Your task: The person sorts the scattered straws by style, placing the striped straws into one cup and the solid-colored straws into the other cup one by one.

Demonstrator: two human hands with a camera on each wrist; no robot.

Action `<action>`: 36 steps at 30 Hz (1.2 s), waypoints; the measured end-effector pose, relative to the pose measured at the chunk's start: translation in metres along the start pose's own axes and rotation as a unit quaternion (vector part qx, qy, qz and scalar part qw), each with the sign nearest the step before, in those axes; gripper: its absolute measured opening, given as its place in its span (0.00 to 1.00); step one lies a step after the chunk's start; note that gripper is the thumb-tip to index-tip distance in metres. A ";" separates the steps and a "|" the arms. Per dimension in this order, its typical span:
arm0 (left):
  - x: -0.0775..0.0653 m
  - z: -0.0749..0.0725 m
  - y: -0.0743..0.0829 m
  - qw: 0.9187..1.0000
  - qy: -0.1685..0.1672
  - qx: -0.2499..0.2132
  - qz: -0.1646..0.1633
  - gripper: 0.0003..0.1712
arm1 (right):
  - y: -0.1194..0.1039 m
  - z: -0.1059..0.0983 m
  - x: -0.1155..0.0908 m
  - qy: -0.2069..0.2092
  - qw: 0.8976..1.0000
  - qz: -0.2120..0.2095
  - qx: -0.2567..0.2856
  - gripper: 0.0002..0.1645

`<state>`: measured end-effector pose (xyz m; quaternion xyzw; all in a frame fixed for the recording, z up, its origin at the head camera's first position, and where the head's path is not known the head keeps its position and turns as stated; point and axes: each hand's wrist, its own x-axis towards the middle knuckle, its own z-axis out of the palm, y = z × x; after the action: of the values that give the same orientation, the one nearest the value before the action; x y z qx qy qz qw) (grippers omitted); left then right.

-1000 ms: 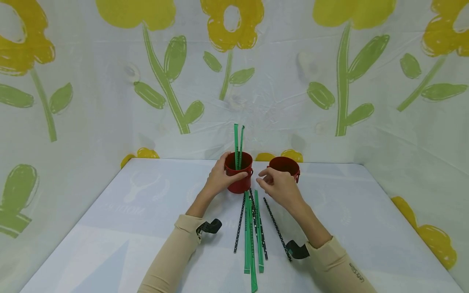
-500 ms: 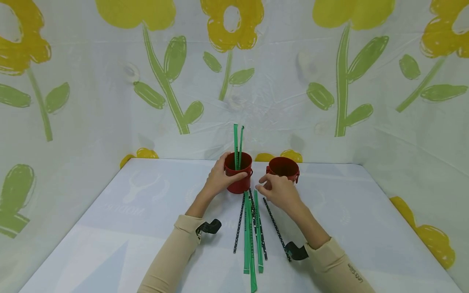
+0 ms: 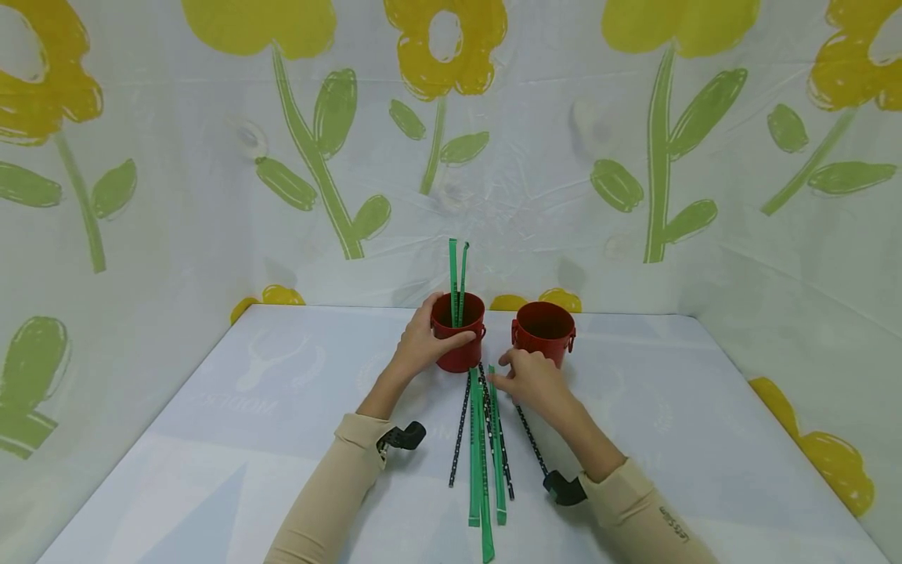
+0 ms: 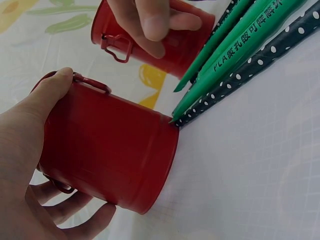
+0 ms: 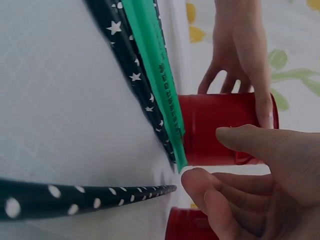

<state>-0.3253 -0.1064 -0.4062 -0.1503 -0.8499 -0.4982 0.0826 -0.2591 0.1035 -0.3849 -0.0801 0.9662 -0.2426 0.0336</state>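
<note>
My left hand (image 3: 425, 341) grips a red bucket (image 4: 110, 145), thumb at the rim and fingers round the far side. Two green-wrapped straws (image 3: 454, 270) stand upright in that bucket. My right hand (image 3: 533, 381) hovers just in front of a second red bucket (image 3: 546, 325), its thumb and fingertips apart with nothing between them. Those fingertips are right by the far end of a green-wrapped straw (image 5: 162, 80) in the right wrist view. More green-wrapped straws (image 3: 475, 462) lie on the table among black straws with white dots and stars.
A separate black dotted straw (image 3: 532, 439) lies under the right wrist, partly hidden by it. Both buckets stand near the back edge of the white table (image 3: 282, 407). A flower-printed sheet (image 3: 521, 196) hangs behind the table and along its sides.
My right hand has come down and slightly toward me, from the second bucket's rim to the straw ends, uncovering more of that bucket. The left hand keeps its hold.
</note>
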 end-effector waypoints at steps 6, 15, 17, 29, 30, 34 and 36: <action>-0.001 0.000 -0.001 1.000 0.000 0.004 -0.004 0.52 | 0.000 0.007 -0.001 -0.031 0.999 0.018 0.009 0.31; -0.001 0.000 0.000 1.000 0.002 0.007 -0.002 0.51 | 0.001 0.014 -0.002 -0.047 0.999 0.013 -0.001 0.33; -0.001 0.000 0.000 1.000 0.002 0.005 -0.001 0.51 | 0.000 0.015 -0.002 -0.049 0.999 0.011 -0.004 0.32; -0.001 0.000 0.000 1.000 0.001 0.006 -0.002 0.51 | -0.001 0.016 -0.005 -0.048 0.999 0.005 -0.003 0.28; -0.001 0.000 0.000 1.000 0.002 0.005 -0.002 0.51 | -0.001 0.016 -0.005 -0.048 0.999 0.005 -0.002 0.27; -0.002 0.000 0.000 1.000 0.002 0.004 -0.002 0.51 | 0.000 0.017 -0.004 -0.049 0.999 0.005 -0.001 0.27; -0.002 0.000 0.000 1.000 0.002 0.003 -0.002 0.50 | 0.000 0.018 -0.004 -0.048 0.999 0.005 0.000 0.26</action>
<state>-0.3232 -0.1073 -0.4068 -0.1475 -0.8517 -0.4958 0.0837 -0.2530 0.0958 -0.4004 -0.0872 0.9637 -0.2388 0.0813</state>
